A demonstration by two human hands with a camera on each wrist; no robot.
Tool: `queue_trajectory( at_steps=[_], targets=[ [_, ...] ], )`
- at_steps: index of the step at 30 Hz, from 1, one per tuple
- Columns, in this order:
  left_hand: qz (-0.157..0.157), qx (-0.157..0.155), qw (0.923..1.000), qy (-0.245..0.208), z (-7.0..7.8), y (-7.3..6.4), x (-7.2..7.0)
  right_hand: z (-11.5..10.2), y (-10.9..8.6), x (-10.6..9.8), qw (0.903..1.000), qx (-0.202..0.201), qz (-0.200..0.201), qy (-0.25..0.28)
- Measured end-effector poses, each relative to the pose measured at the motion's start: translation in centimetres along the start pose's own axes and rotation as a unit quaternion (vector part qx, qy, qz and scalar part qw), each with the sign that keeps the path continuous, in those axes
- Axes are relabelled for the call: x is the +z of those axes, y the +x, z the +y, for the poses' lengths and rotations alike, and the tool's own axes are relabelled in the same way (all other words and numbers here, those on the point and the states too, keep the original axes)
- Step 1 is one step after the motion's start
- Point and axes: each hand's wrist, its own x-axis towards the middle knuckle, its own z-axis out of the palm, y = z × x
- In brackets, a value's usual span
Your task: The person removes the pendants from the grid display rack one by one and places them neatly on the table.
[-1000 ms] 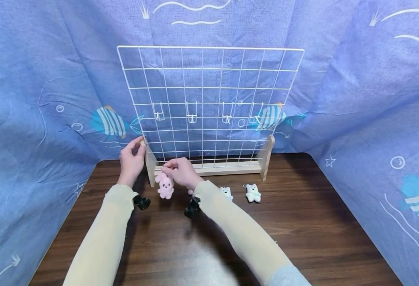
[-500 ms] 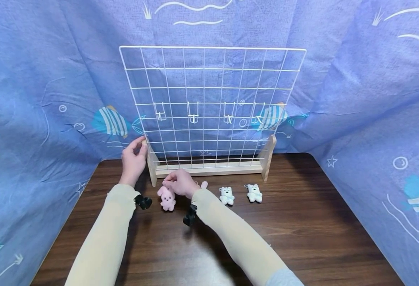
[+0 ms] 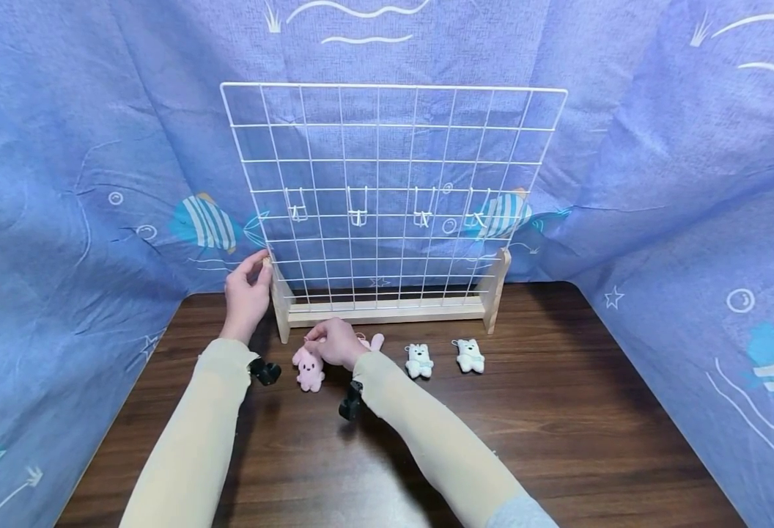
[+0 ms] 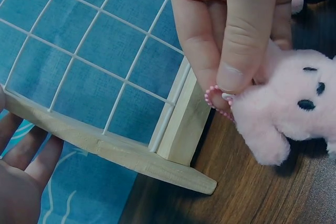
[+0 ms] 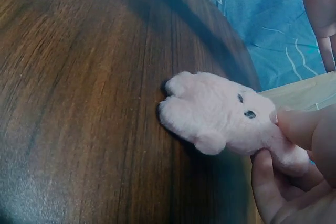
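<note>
In the head view my right hand (image 3: 336, 343) pinches a pink plush keychain (image 3: 309, 370) near its ears, just in front of the stand's left end. A pink bead loop (image 4: 218, 100) shows at the thumb tip in the left wrist view. The plush (image 5: 215, 111) has its feet on or close to the table in the right wrist view; contact is hard to tell. My left hand (image 3: 247, 297) grips the top of the left wooden side post (image 3: 280, 301), which holds a white wire grid (image 3: 377, 147).
Several white hooks (image 3: 358, 216) hang in a row across the grid. A second pink plush (image 3: 375, 342) lies partly hidden behind the right hand. Two white plush keychains, the nearer (image 3: 418, 361) and the farther (image 3: 470, 356), lie to the right on the wooden table (image 3: 558, 411).
My right hand has come down and slightly toward me with the pink plush, uncovering the second pink plush and a white one. My left hand has kept its grip on the post.
</note>
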Motion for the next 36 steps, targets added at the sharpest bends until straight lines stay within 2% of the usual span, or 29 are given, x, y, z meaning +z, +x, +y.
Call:
queue_trajectory(
  at_steps=[12, 20, 27, 32, 36],
  targets=[
    [-0.001, 0.005, 1.0000, 0.002, -0.1, -0.1, 0.0, 0.4, -0.1, 0.2, 0.9985, -0.009, 0.012, -0.053],
    [-0.007, 0.005, 1.0000, 0.005, -0.3, 0.1, 0.0, -0.3, -0.3, -1.0, 0.9970, -0.012, -0.029, -0.070],
    [-0.006, 0.006, 1.0000, 0.003, -0.3, 0.2, 0.0, -0.9, -1.1, -2.5, 0.9948, -0.060, -0.044, -0.069],
    [-0.008, 0.001, 1.0000, 0.003, -0.2, 0.1, 0.0, -1.2, -2.7, -3.9, 0.9897, -0.102, -0.057, -0.082],
    [-0.007, 0.000, 1.0000, 0.003, -0.1, 0.0, 0.0, -1.0, -4.2, -5.0, 0.9865, -0.126, -0.051, -0.092]
  ],
)
